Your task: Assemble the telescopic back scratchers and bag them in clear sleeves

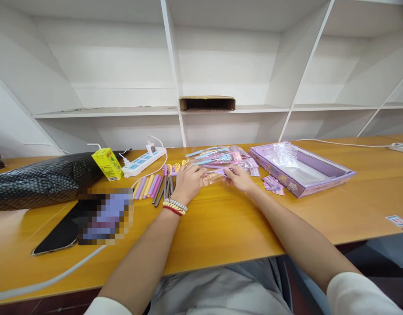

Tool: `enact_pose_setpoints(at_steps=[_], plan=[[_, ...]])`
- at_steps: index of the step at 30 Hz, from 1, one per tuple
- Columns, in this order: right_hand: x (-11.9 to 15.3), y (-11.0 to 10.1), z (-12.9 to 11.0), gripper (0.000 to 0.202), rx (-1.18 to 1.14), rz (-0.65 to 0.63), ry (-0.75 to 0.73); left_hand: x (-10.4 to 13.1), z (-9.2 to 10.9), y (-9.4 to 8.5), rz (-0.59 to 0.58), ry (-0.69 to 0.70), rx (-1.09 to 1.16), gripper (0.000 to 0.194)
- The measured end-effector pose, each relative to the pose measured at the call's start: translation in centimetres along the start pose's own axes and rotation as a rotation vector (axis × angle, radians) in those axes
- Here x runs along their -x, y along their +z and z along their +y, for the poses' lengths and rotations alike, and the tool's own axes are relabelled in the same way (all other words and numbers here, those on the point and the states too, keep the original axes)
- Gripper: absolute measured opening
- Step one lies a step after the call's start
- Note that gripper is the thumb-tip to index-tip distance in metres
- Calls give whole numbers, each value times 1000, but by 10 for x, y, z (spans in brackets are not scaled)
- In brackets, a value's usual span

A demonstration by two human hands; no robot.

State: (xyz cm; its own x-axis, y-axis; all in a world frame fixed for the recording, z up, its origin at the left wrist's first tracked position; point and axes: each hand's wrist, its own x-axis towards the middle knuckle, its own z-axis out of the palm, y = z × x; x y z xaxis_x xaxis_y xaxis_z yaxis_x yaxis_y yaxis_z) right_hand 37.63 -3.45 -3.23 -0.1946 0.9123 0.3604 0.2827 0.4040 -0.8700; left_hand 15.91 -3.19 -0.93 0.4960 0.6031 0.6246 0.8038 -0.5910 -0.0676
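My left hand [189, 180], with beaded bracelets at its wrist, has its fingers closed on the left end of a small clear plastic bag [212, 179]. At the bag's right end my right hand [238, 177] pinches a purple part, perhaps the bag's card. Whatever lies inside the bag is too small to make out. Just left of my left hand are dark metal tubes [159, 192], yellow and purple coiled pieces [169, 168], and a row of purple and yellow sticks [148, 186]. Behind both hands lie several filled clear packets [217, 154] with blue and pink contents.
A shallow purple box [323, 179] stands right, with small purple cards [273, 184] beside it. To the left are a yellow drink carton [107, 164], a power strip [145, 161], a black wrapped bundle [47, 179] and a phone-like dark device [61, 229]. White shelves hold a cardboard box [207, 98].
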Motion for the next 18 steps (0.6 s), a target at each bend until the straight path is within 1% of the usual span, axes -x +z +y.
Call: enact_pose_setpoints(at_steps=[1,3,6,9,11,15,16,18], plan=[[-2,-4,0,43,20,38,-17,-1,-2,-2,26,-23,-8,27],[-7,-17,2,44,23,158,-31,-3,-9,-7,84,-100,-32,27],[-13,-47,5,44,-94,400,-20,-3,-29,-15,169,-244,-71,26],[-13,-82,6,43,-239,711,12,2,-54,-22,238,-371,-103,24],[-10,-106,5,39,-308,932,50,7,-69,-27,264,-423,-110,24],[4,-147,5,32,-389,1306,63,20,-92,-36,306,-542,-106,26],[7,-155,6,32,-397,1375,55,22,-96,-38,307,-568,-103,27],[11,-165,7,32,-407,1452,31,26,-101,-40,305,-599,-100,28]])
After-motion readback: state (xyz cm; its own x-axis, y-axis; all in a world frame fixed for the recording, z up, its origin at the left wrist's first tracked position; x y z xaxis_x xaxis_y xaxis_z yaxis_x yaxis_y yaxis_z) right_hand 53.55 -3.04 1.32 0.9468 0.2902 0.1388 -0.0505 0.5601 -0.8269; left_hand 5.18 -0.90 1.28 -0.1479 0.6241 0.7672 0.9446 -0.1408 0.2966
